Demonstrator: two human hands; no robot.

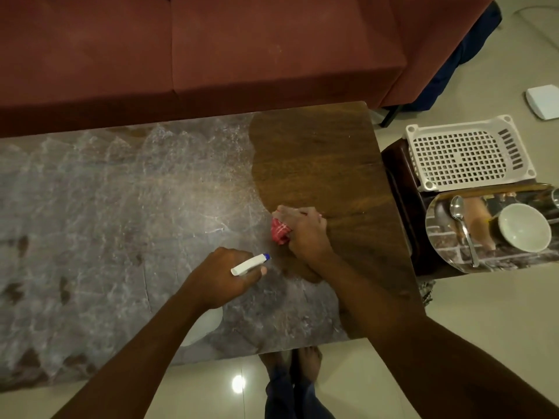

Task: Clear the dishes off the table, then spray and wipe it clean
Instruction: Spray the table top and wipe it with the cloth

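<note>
In the head view, most of the worktop (317, 164) is seen under a whitish film of spray (121, 192). Only the right end has been wiped back to bare brown wood.

The main risk is judged to be streaking. The red checked cloth (279, 229) is bunched into a small wad, so narrow strokes would be made and strips of film could be missed or left to dry. A second risk lies with the spray bottle (249, 264): its blue nozzle is pointed towards the cloth and the cleaned wood, so a squeeze of the trigger could wet the wiping hand or the wiped patch again. The dishes are set well apart on a side table (402, 192) to the right, where a steel plate (447, 249) carries a spoon (462, 228) and a white bowl (524, 226). The plate appears to overhang the near edge, and it could be knocked if the right elbow were swung wide.

The right hand (307, 234) is curled over the cloth and pressed down on the worktop at the border between film and wood, with the forearm stretched across the near right corner. The left hand (220, 276) is wrapped round the neck of the spray bottle, held just above the filmed surface near the cloth, knuckles up, and the bottle's white body is seen under the forearm.
</note>
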